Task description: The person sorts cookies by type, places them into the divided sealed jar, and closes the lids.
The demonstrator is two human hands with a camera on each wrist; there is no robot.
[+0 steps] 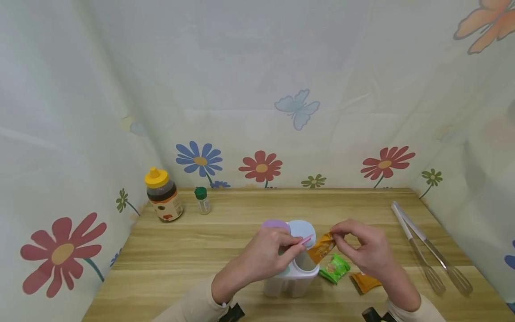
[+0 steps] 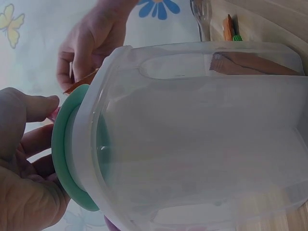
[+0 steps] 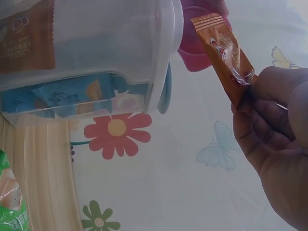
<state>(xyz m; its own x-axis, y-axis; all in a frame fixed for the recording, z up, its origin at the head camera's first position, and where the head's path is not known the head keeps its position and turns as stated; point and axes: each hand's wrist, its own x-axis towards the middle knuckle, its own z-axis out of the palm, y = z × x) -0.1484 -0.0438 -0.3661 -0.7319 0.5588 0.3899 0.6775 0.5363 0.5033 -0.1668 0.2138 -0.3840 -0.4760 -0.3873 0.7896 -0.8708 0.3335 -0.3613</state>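
Observation:
A translucent storage box [image 1: 295,286] with coloured flip lids stands on the table. My left hand [image 1: 267,252] pinches the raised pink lid [image 3: 195,55] by its edge. In my right hand [image 1: 368,248], thumb and fingers pinch one end of an orange snack packet [image 1: 320,248]; its other end hangs at the mouth of the opened compartment. Purple lid [image 1: 275,224], light-blue lid [image 1: 301,229] and green lid [image 2: 59,139] are down. Through the walls, an orange-brown packet [image 3: 29,38] and blue packets [image 3: 72,96] show inside.
Right of the box lie a green packet [image 1: 335,268] and another orange packet [image 1: 365,282]. Metal tongs [image 1: 428,248] lie at the right. A yellow-capped jar [image 1: 165,197] and a green-capped shaker [image 1: 203,202] stand at the back left. Printed cloth [image 1: 249,89] hangs behind the table.

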